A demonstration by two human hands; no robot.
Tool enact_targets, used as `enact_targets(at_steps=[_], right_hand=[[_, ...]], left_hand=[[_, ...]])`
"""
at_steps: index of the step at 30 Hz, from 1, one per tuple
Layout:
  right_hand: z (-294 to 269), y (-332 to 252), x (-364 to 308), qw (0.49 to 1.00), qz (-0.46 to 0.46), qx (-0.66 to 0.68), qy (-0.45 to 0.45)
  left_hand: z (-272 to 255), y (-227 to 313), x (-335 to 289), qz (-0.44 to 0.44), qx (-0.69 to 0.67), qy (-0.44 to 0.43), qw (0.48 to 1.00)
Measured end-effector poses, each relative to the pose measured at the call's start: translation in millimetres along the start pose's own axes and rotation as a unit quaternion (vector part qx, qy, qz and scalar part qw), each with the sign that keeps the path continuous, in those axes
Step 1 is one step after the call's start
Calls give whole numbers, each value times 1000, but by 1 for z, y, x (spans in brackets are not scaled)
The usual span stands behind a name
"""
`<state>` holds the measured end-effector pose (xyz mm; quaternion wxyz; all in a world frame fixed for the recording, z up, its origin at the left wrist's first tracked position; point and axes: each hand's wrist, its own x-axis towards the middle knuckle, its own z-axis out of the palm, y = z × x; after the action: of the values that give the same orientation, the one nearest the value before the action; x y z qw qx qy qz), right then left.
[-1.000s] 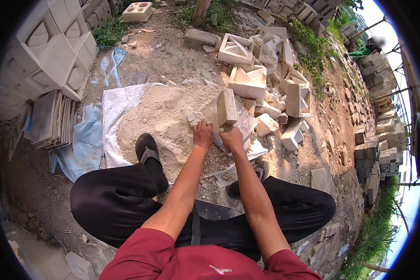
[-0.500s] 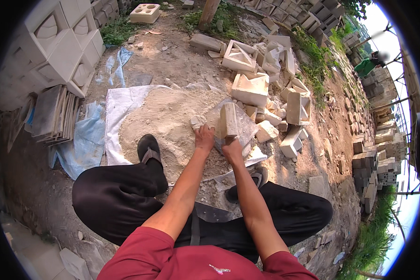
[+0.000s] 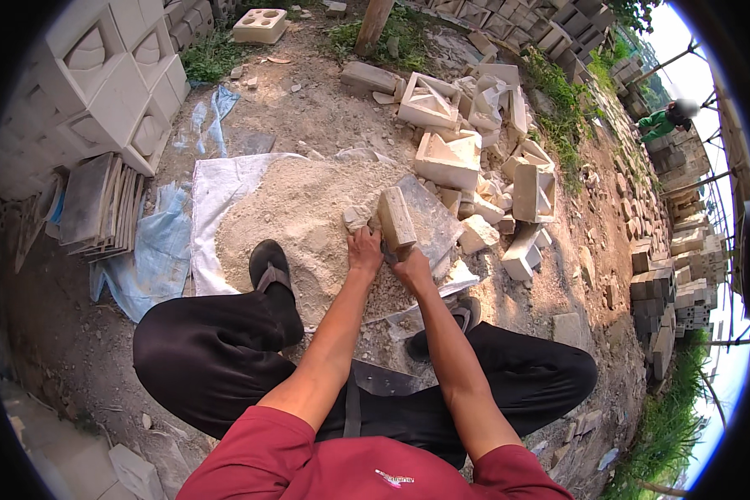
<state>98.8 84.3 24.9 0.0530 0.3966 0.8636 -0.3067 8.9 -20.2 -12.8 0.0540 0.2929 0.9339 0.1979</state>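
My left hand [image 3: 364,252] is closed on a pale broken chunk [image 3: 355,217], its fingers against the chunk's near side. My right hand [image 3: 412,268] grips a mallet with a blocky wooden head [image 3: 397,217]; the fist hides most of its handle. The mallet head is tilted to the left, close beside the chunk and the left fingers; whether it touches them I cannot tell. Beneath lies a flat grey slab [image 3: 432,218], dusted with grit. Crushed pale material [image 3: 287,204] covers the white sheet [image 3: 210,187] to the left.
Broken pale blocks [image 3: 447,158] are heaped beyond the slab to the right. Stacked moulded blocks [image 3: 87,75] and leaning boards [image 3: 96,204] stand at the left, by blue plastic sheeting [image 3: 160,250]. My sandalled foot [image 3: 268,265] rests on the grit. A person in green [image 3: 658,125] is far right.
The mallet head has swung left and lower, tilting toward the chunk. My left hand has stayed on the chunk. The person in green has shifted slightly.
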Motion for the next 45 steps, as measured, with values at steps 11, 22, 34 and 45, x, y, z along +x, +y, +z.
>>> enact_targets(at_steps=[11, 22, 34, 45], right_hand=[[-2, -1, -3, 998, 25, 60, 10], [1, 27, 25, 983, 18, 145, 110], [-15, 10, 35, 986, 79, 127, 72], [-53, -13, 41, 970, 111, 214, -40]], left_hand=[[-7, 0, 3, -11, -24, 1, 1000], [-7, 1, 10, -7, -12, -26, 1000], [-13, 3, 10, -1, -22, -41, 999], [-12, -9, 7, 4, -18, 3, 1000]])
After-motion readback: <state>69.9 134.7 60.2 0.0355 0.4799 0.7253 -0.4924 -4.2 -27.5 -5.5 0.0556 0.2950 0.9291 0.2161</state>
